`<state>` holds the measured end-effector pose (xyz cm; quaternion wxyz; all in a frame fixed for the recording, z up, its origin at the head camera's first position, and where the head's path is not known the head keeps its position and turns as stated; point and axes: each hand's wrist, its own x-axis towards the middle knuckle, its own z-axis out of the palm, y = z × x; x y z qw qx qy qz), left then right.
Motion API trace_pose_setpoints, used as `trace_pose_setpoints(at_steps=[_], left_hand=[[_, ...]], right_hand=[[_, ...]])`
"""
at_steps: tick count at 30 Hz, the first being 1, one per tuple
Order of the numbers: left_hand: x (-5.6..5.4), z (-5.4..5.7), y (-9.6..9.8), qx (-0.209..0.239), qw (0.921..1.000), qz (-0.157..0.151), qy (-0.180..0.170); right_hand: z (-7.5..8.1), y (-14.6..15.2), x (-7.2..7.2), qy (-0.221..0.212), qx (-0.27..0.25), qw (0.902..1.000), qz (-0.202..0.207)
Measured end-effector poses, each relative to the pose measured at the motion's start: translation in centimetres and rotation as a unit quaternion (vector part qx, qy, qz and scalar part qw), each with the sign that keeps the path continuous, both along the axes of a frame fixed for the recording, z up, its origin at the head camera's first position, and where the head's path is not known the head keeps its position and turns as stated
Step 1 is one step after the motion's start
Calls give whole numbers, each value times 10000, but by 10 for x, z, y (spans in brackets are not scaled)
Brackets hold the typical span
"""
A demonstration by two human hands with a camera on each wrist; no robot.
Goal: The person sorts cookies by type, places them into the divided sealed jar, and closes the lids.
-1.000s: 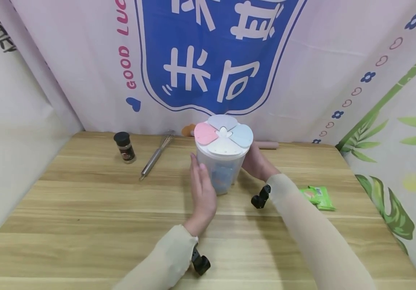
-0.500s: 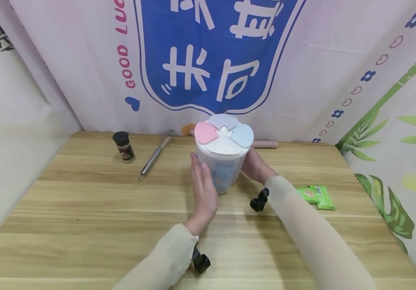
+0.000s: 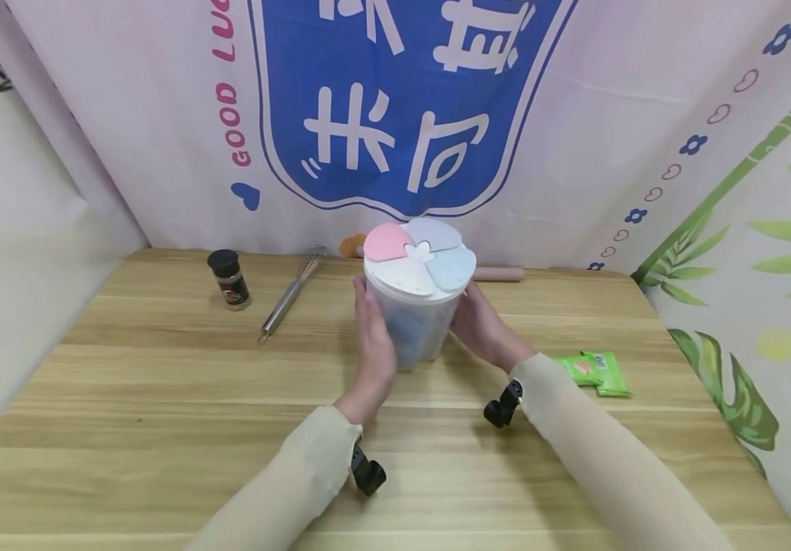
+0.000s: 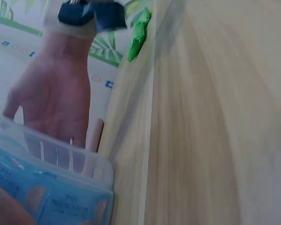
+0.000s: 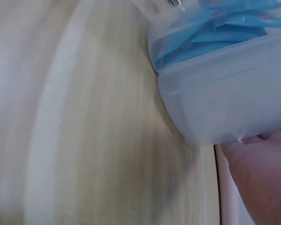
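Observation:
A translucent lidded container point(image 3: 426, 325) stands upright on the table, between both hands. Its lid point(image 3: 402, 277) has pink, lilac, pale blue and white petal-shaped flaps, all lying down. Blue printed packets point(image 4: 61, 201) show through the wall in the left wrist view. My left hand point(image 3: 376, 356) rests against the near left side, its fingers straight. My right hand point(image 3: 486, 325) presses the right side; the container covers its fingertips in the head view. In the left wrist view those fingers look straight through the clear wall. Blue packets point(image 5: 210, 44) also show in the right wrist view.
A black-capped spice jar point(image 3: 229, 279) and a metal whisk point(image 3: 292, 295) lie to the left. Behind the container a pinkish rod point(image 3: 499, 274) runs along the table's back edge. Green packets point(image 3: 598, 373) lie on the right. A printed curtain point(image 3: 561, 184) hangs behind.
Between my hands the container has turned clockwise as seen from above; the white flap has swung from front to front left. The left hand has slid slightly left, and the view has shifted a little.

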<state>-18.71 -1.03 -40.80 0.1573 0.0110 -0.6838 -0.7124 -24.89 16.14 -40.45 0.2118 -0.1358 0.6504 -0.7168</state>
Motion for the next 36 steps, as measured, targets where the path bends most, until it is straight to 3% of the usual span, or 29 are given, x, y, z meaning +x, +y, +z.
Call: trace_pose_setpoints(at_steps=[5,12,18,27,36], left_hand=[[-9,2,-8,121,9995,-261,-116],[-14,3,-21,503,9965,-534,-395],[-25,2,-26,710,9937,-761,-415],[-45,1,-33,503,9926,-982,-506],[-52,2,-40,158,9861,-1510,-672]], right_hand=[[-1,2,11,22,2,10000,8],[-3,6,26,255,148,9987,414],[-4,8,40,334,52,9988,366],[-5,11,60,496,97,9981,364],[-6,14,72,532,199,9979,317]])
